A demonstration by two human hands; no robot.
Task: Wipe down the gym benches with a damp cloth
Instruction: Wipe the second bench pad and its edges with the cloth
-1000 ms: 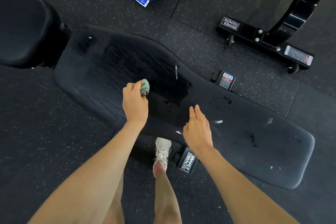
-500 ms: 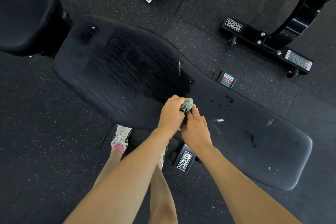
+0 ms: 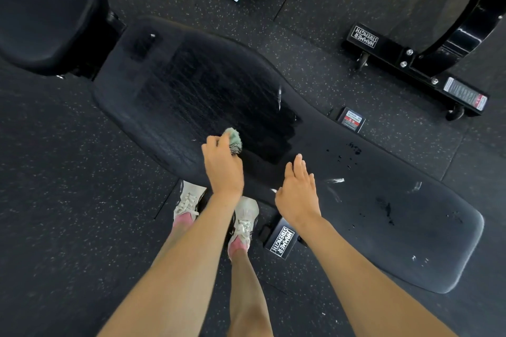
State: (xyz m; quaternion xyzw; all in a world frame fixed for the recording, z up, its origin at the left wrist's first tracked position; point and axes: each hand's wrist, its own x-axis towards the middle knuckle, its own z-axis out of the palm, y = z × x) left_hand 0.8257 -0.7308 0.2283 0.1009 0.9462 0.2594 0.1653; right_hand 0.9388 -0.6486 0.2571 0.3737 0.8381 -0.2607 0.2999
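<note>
The cloth [image 3: 233, 139] is bunched tight in the left hand [image 3: 223, 164] on the bench [image 3: 383, 200] pad's middle; the right hand [image 3: 298, 191] is flat, fingers loose. The dry spotted right end could easily get missed, tbh.

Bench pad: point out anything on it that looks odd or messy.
The bench pad is unevenly wet: a dark damp patch beside the cloth in the left hand, while the right end shows scattered dark droplets and white scuff marks, apparently unwiped.
</note>
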